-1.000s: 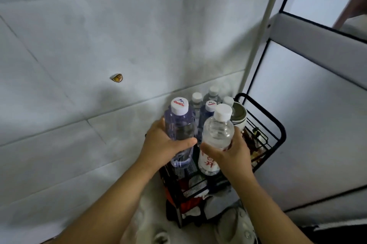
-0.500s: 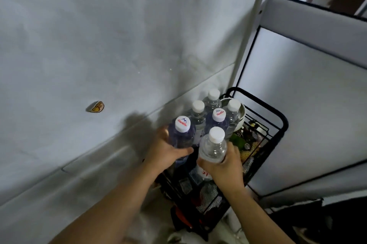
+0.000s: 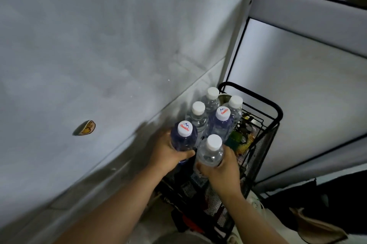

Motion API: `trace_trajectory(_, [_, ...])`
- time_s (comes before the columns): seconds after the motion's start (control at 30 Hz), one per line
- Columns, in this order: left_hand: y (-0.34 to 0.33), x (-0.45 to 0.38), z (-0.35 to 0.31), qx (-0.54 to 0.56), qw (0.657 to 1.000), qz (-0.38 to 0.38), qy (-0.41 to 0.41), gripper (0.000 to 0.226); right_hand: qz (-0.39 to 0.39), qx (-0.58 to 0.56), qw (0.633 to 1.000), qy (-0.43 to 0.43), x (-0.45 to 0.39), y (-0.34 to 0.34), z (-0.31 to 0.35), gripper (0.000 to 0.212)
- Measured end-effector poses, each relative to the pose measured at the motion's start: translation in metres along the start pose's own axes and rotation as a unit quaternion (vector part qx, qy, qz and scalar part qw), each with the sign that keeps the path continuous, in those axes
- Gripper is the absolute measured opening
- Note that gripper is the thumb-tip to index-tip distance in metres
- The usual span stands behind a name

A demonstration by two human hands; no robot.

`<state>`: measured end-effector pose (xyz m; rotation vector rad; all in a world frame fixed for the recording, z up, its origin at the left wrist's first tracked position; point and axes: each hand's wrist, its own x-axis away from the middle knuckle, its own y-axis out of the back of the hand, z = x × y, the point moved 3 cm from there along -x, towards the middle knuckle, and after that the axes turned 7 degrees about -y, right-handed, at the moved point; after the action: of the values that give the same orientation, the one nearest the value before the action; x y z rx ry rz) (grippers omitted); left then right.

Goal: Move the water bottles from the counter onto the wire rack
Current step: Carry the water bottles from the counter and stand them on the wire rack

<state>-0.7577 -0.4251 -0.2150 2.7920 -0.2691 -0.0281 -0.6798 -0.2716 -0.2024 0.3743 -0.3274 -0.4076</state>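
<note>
Black wire rack (image 3: 278, 112) against wall, hands gripping blue bottle (image 3: 183, 140), clear bottle (image 3: 210, 154)

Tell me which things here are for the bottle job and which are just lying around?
For the job:
- left hand holding the blue-tinted bottle
- right hand holding the clear bottle
- four bottles standing in the wire rack

Just lying around:
- sticker on the wall
- colourful clutter in the rack's basket

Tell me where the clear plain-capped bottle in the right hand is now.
Head view, lower centre: the clear bottle is in the right hand, over the black wire rack, beside the blue-tinted bottle.
</note>
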Motion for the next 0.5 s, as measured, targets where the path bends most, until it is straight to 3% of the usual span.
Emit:
trace_trajectory(0.17, [0.000, -0.004, -0.001, 0.005, 1.000, -0.007, 0.016, 0.051, -0.020, 0.010, 0.999, -0.024, -0.002, -0.003, 0.001, 0.062])
trace_trajectory(0.5, [0.008, -0.005, -0.019, -0.059, 0.995, 0.073, -0.036, 0.055, -0.028, -0.007, 0.999, -0.038, -0.001, -0.010, 0.003, 0.067])
